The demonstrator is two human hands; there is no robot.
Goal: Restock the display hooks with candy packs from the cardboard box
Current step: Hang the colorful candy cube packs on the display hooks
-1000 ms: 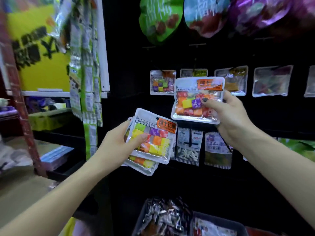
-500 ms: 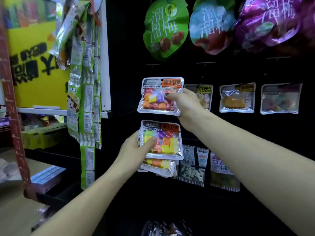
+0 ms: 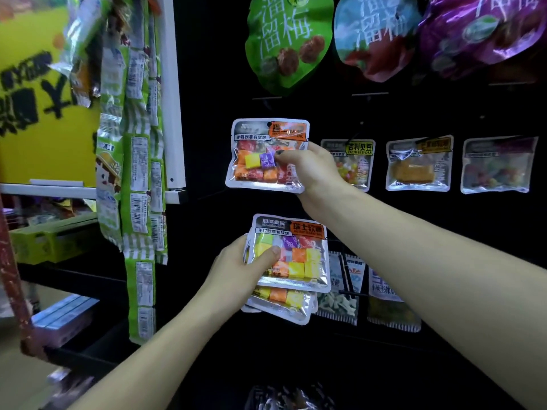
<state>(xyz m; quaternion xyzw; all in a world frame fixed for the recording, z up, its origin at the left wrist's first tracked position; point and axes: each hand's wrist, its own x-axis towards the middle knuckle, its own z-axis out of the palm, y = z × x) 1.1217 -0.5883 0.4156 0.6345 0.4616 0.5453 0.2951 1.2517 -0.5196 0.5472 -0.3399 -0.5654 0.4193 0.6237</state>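
Observation:
My right hand (image 3: 310, 170) grips a clear candy pack (image 3: 260, 155) of coloured cubes by its right edge and holds it up flat against the black display panel, at the leftmost spot of the hook row. The pack's hang hole sits near its top centre; the hook itself is hidden behind the pack. Lower down, my left hand (image 3: 239, 273) holds a stack of candy packs (image 3: 296, 258) of the same kind, thumb pressed on the top one. The cardboard box is out of view.
To the right hang a jelly bean pack (image 3: 352, 164) and two more clear packs (image 3: 418, 162). Large round bags (image 3: 284, 39) hang above, smaller packs (image 3: 340, 291) below. Green snack strips (image 3: 136, 173) dangle at left beside a white post. A bin (image 3: 290, 398) sits at the bottom.
My right hand carried its candy pack leftward and up to the leftmost hook position. The left hand with the stack rose slightly, and my view tilted upward.

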